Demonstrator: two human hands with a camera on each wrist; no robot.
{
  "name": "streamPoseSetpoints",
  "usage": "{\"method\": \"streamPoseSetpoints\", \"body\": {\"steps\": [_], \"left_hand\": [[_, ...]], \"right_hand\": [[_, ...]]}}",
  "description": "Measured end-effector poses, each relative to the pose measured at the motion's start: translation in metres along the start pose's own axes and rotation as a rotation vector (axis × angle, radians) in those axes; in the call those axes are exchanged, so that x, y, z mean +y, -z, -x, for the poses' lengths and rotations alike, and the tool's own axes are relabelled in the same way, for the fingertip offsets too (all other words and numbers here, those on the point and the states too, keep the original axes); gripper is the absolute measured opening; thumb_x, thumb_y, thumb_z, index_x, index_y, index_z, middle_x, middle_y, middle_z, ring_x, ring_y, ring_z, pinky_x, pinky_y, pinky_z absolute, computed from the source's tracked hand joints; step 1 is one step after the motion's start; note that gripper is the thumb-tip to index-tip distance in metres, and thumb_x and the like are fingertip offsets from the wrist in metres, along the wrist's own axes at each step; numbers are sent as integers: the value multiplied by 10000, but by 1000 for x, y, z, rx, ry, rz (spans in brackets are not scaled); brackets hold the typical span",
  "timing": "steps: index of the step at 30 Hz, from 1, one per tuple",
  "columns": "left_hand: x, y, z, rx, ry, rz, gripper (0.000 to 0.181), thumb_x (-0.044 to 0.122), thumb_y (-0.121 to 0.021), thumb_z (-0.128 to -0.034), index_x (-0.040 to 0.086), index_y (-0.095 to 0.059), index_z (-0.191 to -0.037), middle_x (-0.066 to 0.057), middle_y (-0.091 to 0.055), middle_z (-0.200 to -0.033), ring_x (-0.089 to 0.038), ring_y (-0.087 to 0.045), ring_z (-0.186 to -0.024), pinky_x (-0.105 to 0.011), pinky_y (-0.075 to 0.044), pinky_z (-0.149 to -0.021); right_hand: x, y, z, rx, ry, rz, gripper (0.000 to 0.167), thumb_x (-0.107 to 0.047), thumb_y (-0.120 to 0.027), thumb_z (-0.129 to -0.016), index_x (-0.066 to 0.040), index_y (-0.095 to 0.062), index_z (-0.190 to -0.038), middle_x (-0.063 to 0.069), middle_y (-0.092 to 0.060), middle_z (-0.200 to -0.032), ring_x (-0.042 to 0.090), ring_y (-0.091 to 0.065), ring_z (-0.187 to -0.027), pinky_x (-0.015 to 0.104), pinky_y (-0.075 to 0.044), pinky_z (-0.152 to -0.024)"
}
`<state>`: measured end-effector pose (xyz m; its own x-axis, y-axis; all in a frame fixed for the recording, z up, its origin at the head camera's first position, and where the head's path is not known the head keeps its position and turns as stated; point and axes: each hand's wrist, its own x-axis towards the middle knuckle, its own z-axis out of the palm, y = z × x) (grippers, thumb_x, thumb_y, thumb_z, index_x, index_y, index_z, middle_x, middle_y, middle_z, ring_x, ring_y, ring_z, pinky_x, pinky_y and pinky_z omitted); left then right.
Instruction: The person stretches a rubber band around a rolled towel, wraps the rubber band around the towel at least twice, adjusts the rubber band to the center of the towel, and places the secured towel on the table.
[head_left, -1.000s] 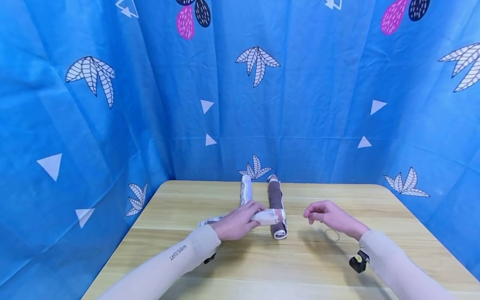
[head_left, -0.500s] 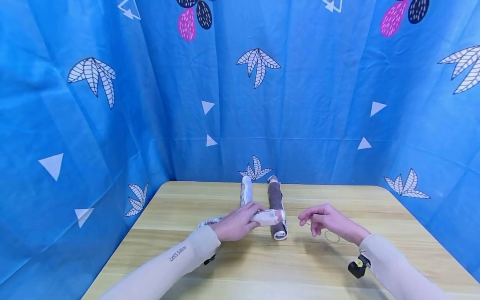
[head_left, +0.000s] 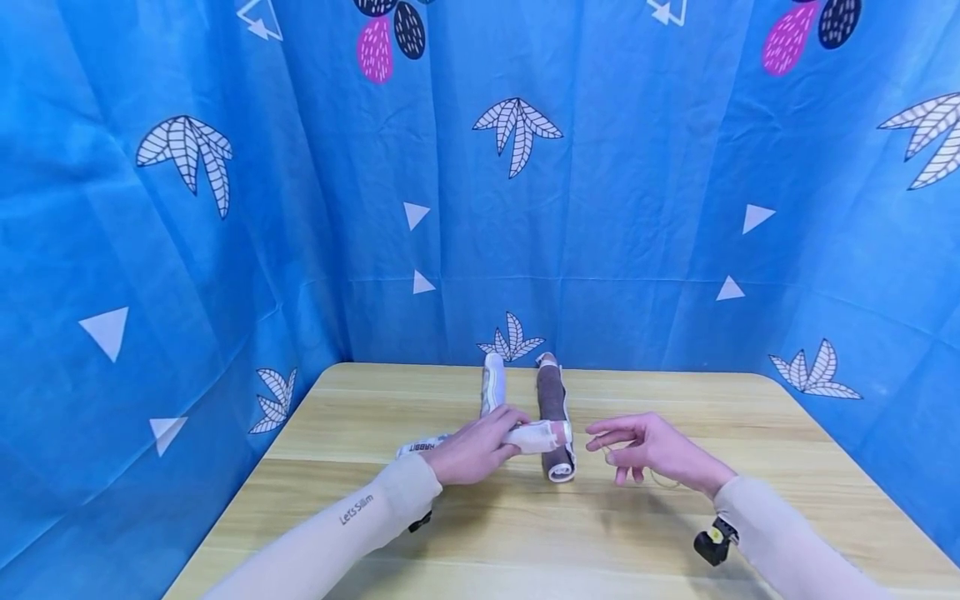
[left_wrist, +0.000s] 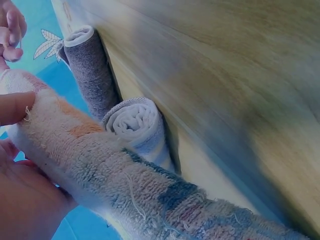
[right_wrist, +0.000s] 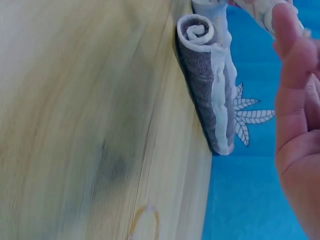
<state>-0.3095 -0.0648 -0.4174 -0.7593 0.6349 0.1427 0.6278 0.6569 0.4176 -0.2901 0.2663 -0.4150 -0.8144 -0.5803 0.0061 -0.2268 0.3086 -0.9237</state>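
My left hand [head_left: 472,447] grips a rolled towel [head_left: 534,436] around its middle, holding it crosswise above the table. In the left wrist view this rolled towel [left_wrist: 95,150] shows a pale pile with orange and dark green patches. My right hand [head_left: 660,450] is just beyond the roll's right end, with a thin rubber band [head_left: 604,450] held at its thumb and fingers. Behind the held roll lie a brown rolled towel [head_left: 551,396] with white edging and a pale rolled towel [head_left: 492,382], side by side. My left hand and its roll partly hide both.
Another rubber band [right_wrist: 158,222] lies on the wooden table [head_left: 600,542], partly behind the right hand in the head view. A blue patterned curtain [head_left: 637,208] surrounds the table's back and sides.
My right hand has moved left, closer to the end of the held towel, and its fingers have spread, with the rubber band now showing between them. My left hand stays put.
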Motion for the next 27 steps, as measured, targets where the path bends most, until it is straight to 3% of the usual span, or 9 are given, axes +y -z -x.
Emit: {"method": "streamPoseSetpoints", "body": {"steps": [8, 12, 15, 21, 27], "left_hand": [[4, 5, -1, 7, 5, 16, 346, 300, -560, -1034, 287, -503, -1375, 76, -541, -1316, -81, -566, -1115, -394, -501, -1018], [6, 4, 0, 5, 3, 29, 346, 304, -565, -1031, 284, -507, -1372, 79, -542, -1305, -75, -565, -1100, -392, -504, -1011], [7, 2, 0, 8, 3, 33, 347, 310, -565, -1031, 285, -508, -1372, 81, -541, -1303, -77, -562, -1091, -396, -506, -1008], [10, 3, 0, 13, 6, 34, 360, 348, -547, -1035, 303, -495, -1388, 86, -536, -1306, -82, -558, -1083, -407, -507, -1005], [13, 4, 0, 18, 12, 44, 365, 350, -538, -1039, 303, -486, -1398, 80, -530, -1323, -90, -553, -1099, -415, -497, -1020]], "right_hand": [[-5, -10, -3, -17, 34, -33, 659, -122, -714, -920, -26, -423, -1504, 253, -643, -1295, 313, -747, -855, 226, -479, -484], [-7, -13, -5, 11, 82, -7, 691, -116, -729, -907, -28, -407, -1512, 313, -641, -1232, 277, -738, -936, 276, -519, -508], [-9, -15, -7, 52, 108, 37, 726, -123, -751, -886, -80, -404, -1523, 303, -629, -1202, 324, -710, -1000, 342, -553, -542], [-12, -22, -13, 127, 161, 62, 802, -133, -812, -823, -193, -409, -1514, 216, -552, -1292, 401, -649, -1129, 394, -598, -712], [-16, -29, -17, 202, 175, 57, 710, -138, -853, -792, -156, -463, -1385, 181, -524, -1321, 320, -645, -1161, 376, -588, -858]]}}
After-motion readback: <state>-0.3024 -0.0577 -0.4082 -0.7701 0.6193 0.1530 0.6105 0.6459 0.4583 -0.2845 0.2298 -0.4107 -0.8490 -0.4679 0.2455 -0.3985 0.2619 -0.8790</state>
